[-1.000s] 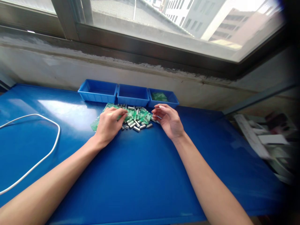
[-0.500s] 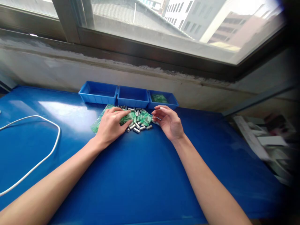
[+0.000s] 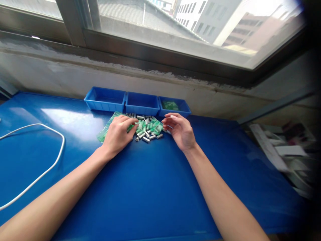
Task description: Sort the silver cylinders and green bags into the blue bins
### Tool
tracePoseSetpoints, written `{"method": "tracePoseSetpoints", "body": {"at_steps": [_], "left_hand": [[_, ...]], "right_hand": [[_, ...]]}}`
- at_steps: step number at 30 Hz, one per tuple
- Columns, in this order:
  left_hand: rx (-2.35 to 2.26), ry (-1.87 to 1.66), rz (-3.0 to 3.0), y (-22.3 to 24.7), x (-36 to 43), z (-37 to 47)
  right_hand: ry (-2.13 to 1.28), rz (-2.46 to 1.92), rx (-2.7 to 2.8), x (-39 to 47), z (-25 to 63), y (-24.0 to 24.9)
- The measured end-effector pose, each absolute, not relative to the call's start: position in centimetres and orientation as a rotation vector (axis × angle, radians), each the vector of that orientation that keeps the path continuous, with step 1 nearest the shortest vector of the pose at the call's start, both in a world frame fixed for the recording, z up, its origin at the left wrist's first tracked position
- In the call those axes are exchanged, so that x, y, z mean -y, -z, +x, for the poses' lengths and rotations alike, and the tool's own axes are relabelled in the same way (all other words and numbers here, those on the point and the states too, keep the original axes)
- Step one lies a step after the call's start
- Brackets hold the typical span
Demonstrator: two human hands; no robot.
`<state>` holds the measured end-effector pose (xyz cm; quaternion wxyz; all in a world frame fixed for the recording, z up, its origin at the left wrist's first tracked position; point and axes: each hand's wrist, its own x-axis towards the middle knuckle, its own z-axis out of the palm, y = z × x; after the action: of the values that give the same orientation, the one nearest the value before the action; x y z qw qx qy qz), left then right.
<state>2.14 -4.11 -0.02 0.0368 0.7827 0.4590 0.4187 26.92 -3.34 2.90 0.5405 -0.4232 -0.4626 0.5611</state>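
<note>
My left hand (image 3: 118,133) arches over the left side of a pile of small silver metal cylinders (image 3: 146,140) mixed with green-printed clear plastic packets (image 3: 154,126). A narrow gap shows between its thumb and fingertips, with nothing visible in it. Beneath and to the left of this hand lies a larger green-tinted clear plastic sheet or bag (image 3: 102,135), partly covered. At the pile's right edge my right hand (image 3: 182,131) is half curled, palm toward the pile, fingers apart. Nothing shows in its grasp, and a few cylinders lie by its fingertips.
Three blue bins stand in a row behind the pile: a left bin (image 3: 104,106), a middle bin (image 3: 141,110) and a right bin (image 3: 185,113) holding green packets. A white cable (image 3: 62,140) curves over the blue table (image 3: 140,201) at left. A window is behind.
The thumb and fingers of my left hand have drawn slightly closer together and back to the left, uncovering a little more of the pile. My right hand has barely moved.
</note>
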Motion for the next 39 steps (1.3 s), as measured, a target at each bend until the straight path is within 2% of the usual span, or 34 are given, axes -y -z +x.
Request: {"method": "tracePoseSetpoints", "body": {"at_steps": [5,15,21,27,33,39], "left_hand": [[-1.358,-1.185,2.475,-0.2,4.3,2.2],[-1.471,-1.166,2.396,0.2,3.9,2.1],[-1.438,-1.27,2.347,0.3,3.8,2.0],[-1.312,-1.526,2.159,-0.4,4.3,1.9],[-1.163,-1.602,1.993,-1.4,5.0,2.6],[-0.907,-1.428,1.621,-2.3,5.7,3.3]], "right_hand": [[-1.199,-1.042,1.198,3.4,26.7,-2.7],[-1.219,-1.028,1.211,3.5,26.6,-2.7],[-1.223,-1.03,1.217,3.5,26.6,-2.6],[-1.214,-1.0,1.223,3.5,26.6,-2.4],[-0.997,-1.041,1.366,3.9,26.0,-2.7],[-0.841,-0.961,1.762,5.6,24.3,-3.6]]}}
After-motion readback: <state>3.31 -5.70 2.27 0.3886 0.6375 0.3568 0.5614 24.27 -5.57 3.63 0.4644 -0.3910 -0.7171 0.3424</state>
